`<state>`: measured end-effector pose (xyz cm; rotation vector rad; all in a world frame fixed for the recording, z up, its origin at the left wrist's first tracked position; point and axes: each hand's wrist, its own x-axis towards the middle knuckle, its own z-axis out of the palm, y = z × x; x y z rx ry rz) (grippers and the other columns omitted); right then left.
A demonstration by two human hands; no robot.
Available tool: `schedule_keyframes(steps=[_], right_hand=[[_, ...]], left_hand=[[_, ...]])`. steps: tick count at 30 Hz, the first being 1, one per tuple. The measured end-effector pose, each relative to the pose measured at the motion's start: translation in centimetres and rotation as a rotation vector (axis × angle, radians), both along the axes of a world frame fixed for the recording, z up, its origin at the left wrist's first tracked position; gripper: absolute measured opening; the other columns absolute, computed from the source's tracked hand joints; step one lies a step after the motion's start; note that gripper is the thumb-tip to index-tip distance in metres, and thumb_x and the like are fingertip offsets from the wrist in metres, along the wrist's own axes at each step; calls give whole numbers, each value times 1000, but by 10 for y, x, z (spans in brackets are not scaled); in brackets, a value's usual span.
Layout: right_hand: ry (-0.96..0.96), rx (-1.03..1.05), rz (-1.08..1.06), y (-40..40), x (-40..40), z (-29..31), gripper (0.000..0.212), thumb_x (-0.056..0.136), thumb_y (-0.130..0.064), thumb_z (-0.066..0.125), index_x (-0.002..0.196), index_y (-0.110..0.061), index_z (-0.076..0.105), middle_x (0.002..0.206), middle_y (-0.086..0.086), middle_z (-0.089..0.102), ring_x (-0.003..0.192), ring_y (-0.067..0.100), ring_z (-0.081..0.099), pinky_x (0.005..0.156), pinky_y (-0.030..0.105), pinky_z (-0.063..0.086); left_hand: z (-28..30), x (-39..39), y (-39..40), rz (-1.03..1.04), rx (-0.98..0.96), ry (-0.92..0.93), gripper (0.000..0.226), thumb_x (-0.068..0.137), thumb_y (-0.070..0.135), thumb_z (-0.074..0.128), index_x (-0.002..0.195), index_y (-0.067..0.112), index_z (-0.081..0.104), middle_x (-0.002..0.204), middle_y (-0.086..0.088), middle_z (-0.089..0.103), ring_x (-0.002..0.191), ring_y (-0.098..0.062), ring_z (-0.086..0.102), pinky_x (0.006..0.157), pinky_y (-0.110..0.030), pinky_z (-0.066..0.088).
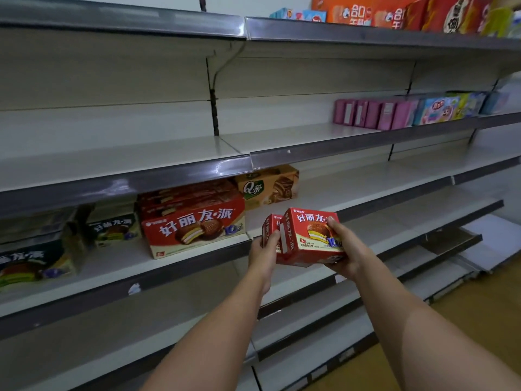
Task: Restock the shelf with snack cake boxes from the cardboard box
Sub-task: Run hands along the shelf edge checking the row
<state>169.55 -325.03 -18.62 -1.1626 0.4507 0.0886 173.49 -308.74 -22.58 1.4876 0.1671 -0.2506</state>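
Shelf [324, 193] we are stocking, and its load

At our nine o'clock stand dark green boxes [36, 263]; toward eleven a stack of large red snack cake boxes [194, 224], and just beside it at twelve a tan box [267, 187].

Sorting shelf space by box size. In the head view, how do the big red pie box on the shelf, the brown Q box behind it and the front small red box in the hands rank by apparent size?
1. big red pie box
2. brown Q box and front small red box: they look alike, and the held one is nearer the camera, so I won't rank them.
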Motion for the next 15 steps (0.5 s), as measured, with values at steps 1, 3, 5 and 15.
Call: schedule_keyframes(steps=[1,3,5,15], right_hand=[[-4,-4,13,-9,7,2,43,88,-43,62,108,-6,56,92,13,70,80,24,68,73,36,55],[-18,-13,45,-30,22,7,41,89,-43,60,107,-6,57,88,12,71,78,23,68,72,36,54],[-26,-26,82,-51,37,11,39,91,-43,58,103,-6,57,86,12,70,77,23,67,74,36,54],[-85,-1,156,-151,87,8,34,94,-42,54,100,-9,58,88,11,68,76,22,65,74,36,53]], left_hand=[[1,7,-7,2,35,-6,50,94,50,50,129,14,53,113,-5,67,103,-17,60,86,-32,39],[4,19,-24,13,66,-1,47,93,49,52,120,13,61,104,-3,70,99,-16,62,92,-33,39],[7,30,-42,46,66,9,40,91,46,56,109,12,67,95,-2,72,94,-15,64,99,-35,42],[9,63,-135,210,91,-8,25,93,35,58,100,12,65,91,-3,70,88,-18,66,83,-31,49]])
